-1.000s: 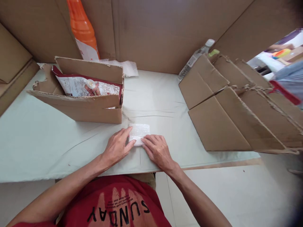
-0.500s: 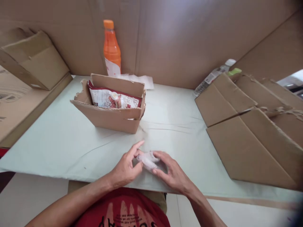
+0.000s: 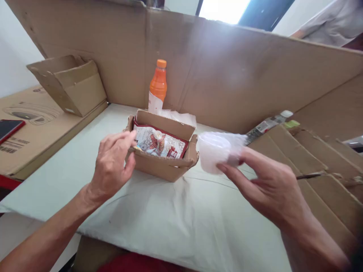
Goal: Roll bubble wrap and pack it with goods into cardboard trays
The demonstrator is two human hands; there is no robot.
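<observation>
Translucent white bubble-wrap packet (image 3: 217,151) is pinched aloft in the right hand (image 3: 266,185) fingers beside the torn brown cardboard box (image 3: 163,158), whose near corner the left hand (image 3: 112,166) loosely curled fingers touch, steadying it

No legible text on any label or packaging
</observation>
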